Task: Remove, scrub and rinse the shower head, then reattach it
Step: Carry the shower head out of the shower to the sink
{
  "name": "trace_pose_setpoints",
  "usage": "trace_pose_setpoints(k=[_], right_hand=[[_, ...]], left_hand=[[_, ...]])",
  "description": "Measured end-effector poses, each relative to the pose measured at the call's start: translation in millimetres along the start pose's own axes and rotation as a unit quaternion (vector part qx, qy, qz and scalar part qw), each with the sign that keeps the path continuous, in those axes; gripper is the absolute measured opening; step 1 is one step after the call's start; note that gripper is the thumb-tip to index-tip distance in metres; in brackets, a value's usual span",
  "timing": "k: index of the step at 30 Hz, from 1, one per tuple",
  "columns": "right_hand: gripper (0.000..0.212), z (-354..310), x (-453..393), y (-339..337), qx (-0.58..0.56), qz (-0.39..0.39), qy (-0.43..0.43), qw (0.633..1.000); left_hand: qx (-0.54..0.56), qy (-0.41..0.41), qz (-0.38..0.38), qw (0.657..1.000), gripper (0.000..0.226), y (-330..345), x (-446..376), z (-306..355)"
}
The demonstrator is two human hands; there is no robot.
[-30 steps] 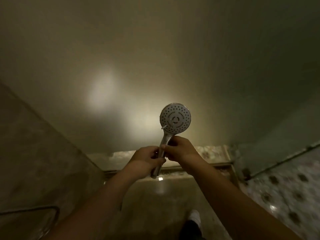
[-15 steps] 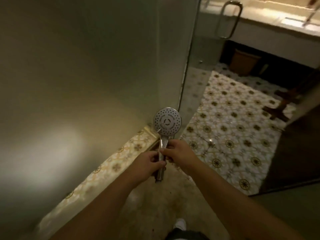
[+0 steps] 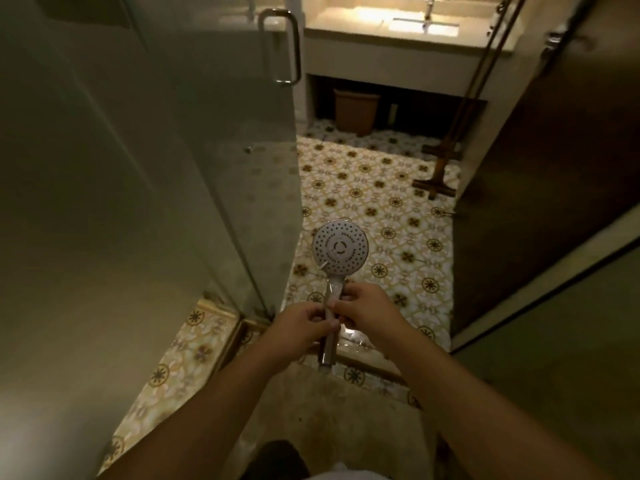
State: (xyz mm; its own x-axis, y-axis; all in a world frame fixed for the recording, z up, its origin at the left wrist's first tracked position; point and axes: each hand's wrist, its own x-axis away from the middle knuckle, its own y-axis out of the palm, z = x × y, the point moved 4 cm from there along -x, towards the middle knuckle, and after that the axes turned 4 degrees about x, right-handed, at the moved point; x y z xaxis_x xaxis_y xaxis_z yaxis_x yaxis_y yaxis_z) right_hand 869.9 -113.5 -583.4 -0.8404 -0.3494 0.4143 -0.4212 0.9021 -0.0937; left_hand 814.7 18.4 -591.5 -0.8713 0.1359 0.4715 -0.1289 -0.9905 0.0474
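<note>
The chrome shower head [image 3: 340, 247] is detached from its hose and held upright in front of me, its round white spray face with many small nozzles turned towards me. My left hand [image 3: 300, 328] grips the handle from the left at its middle. My right hand [image 3: 367, 310] pinches the handle from the right, slightly higher. The handle's lower threaded end [image 3: 326, 362] sticks out bare below my hands. No hose shows in view.
A frosted glass shower door [image 3: 207, 150] with a metal pull handle [image 3: 278, 46] stands open at left. Ahead lie patterned floor tiles [image 3: 381, 209], a raised tiled threshold [image 3: 363, 351], a lit sink counter [image 3: 398, 26], a brown bin [image 3: 355, 110] and mops [image 3: 441, 181] by a dark door at right.
My view has swung from the shower wall to the open doorway and the bathroom beyond. Both hands keep the same hold on the shower head's handle.
</note>
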Motion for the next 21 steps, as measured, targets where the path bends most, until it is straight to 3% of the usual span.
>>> trace_pose_setpoints(k=[8,21], right_hand=[[0.008,-8,-76,-40,-0.047,0.062,0.031,0.997],[0.018,-87,-223,-66,-0.097,0.112,0.048,0.988]], left_hand=[[-0.027,-0.011,-0.063,0.998,0.011,-15,-102,29],[-0.046,-0.018,-0.127,0.991,0.024,-85,-252,122]])
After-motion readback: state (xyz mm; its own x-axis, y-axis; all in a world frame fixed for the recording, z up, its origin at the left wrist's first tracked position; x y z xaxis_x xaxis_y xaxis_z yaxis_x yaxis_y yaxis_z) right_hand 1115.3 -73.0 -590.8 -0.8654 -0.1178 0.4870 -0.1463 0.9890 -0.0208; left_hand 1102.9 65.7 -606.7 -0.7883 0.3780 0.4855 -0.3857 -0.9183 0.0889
